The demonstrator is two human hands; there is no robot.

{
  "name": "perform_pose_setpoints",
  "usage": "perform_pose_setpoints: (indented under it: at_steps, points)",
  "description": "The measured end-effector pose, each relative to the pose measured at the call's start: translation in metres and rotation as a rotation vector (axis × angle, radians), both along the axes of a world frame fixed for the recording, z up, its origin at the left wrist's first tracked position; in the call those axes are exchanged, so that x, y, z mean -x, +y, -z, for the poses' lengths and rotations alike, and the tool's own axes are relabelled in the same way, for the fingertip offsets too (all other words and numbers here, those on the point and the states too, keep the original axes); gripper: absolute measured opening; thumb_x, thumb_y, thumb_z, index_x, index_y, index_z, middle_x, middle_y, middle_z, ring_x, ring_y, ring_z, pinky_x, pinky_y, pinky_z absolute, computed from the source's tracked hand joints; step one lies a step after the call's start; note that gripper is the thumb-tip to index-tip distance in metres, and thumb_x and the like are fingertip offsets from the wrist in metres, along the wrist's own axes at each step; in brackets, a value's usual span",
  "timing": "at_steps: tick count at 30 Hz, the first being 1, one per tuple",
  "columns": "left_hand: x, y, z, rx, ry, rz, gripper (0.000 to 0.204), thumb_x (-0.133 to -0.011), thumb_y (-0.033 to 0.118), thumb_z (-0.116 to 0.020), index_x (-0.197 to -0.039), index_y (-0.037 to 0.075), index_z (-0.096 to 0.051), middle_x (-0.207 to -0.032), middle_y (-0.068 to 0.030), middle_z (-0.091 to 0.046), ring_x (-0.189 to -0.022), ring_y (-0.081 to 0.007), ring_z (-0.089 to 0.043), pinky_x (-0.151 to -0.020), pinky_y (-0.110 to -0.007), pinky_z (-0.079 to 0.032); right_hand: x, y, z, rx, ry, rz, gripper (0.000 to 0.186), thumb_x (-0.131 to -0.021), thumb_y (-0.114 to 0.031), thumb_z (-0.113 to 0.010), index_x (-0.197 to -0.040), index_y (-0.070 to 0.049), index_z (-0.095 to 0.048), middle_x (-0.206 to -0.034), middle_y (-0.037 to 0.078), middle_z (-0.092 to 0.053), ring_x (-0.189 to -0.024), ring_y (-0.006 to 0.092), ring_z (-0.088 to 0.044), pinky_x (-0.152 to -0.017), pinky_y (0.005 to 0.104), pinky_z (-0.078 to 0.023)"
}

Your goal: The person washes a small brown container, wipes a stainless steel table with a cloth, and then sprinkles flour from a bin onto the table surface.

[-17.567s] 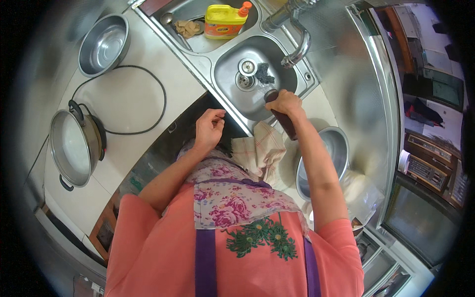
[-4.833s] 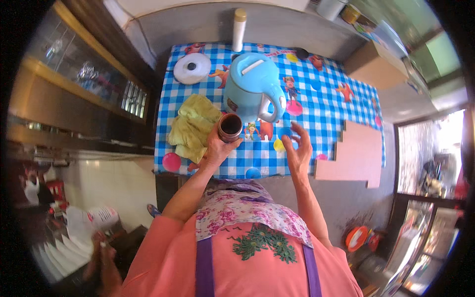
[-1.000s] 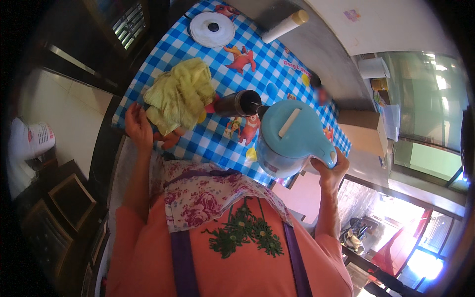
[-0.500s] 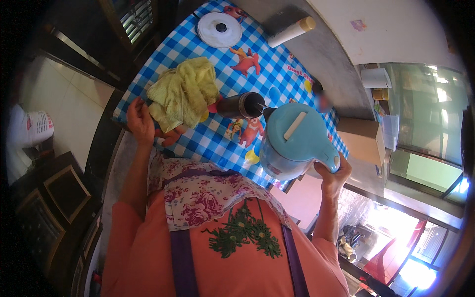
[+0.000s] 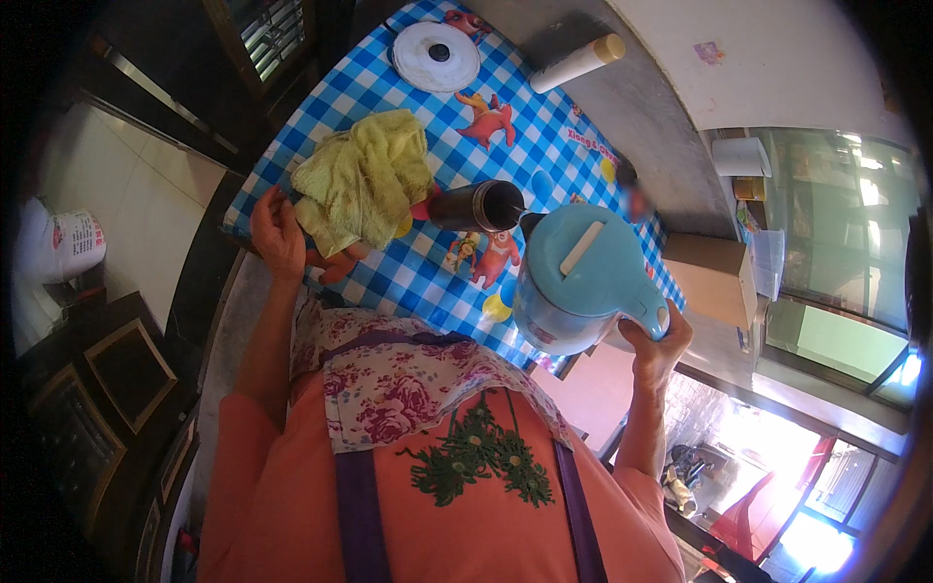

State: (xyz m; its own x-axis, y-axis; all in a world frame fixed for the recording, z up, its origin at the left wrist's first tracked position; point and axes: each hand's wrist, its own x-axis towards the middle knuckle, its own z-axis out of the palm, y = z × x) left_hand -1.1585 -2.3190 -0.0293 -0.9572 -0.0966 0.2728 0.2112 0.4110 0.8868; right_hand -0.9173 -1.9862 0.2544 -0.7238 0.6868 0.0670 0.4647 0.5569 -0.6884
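My right hand point(image 5: 654, 342) grips the handle of a light blue electric kettle point(image 5: 581, 280), lifted and tipped with its spout toward the open mouth of a dark flask point(image 5: 473, 206). The flask stands on a table with a blue-and-white checked cloth point(image 5: 360, 87). My left hand point(image 5: 278, 233) rests on the table's near edge, fingers loosely curled, holding nothing. A crumpled yellow cloth point(image 5: 364, 180) lies just beside that hand, to the left of the flask.
A round white lid point(image 5: 436, 56) and a white cylinder with a tan cap point(image 5: 580, 63) lie at the far end of the table. A cardboard box point(image 5: 710, 279) sits to the right. A dark cabinet point(image 5: 107, 389) stands at the lower left, and a white bucket point(image 5: 70, 245) on the pale floor.
The kettle has moved up and closer to the flask, its spout now at the flask's mouth. My left hand stays on the table edge.
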Motion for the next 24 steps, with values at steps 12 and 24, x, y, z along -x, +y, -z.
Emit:
perform_pose_setpoints:
  at_steps: [12, 24]
  points:
    - [-0.0008, 0.0016, -0.0026, -0.003, 0.008, -0.005, 0.024, -0.089, 0.004, -0.052, -0.113, 0.001, -0.054, -0.104, -0.0114, -0.056, -0.091, -0.0205, -0.059, -0.077, -0.031, -0.048, 0.0034, -0.0007, -0.0021, -0.008, -0.022, 0.001, 0.025, -0.06, -0.007, -0.073, -0.083, -0.002, -0.066, -0.072, 0.003, -0.065, -0.066, 0.0097, -0.058, -0.064, 0.0272, -0.047]
    - [-0.0003, 0.0021, -0.0046, -0.008, 0.008, -0.002, 0.025, -0.088, 0.004, -0.051, -0.113, 0.0, -0.054, -0.102, -0.0124, -0.057, -0.09, -0.0214, -0.059, -0.077, -0.032, -0.048, 0.0056, 0.0014, 0.0031, -0.028, -0.017, 0.035, 0.028, -0.053, -0.009, -0.067, -0.08, -0.001, -0.064, -0.07, 0.003, -0.062, -0.062, 0.0117, -0.056, -0.062, 0.0275, -0.045]
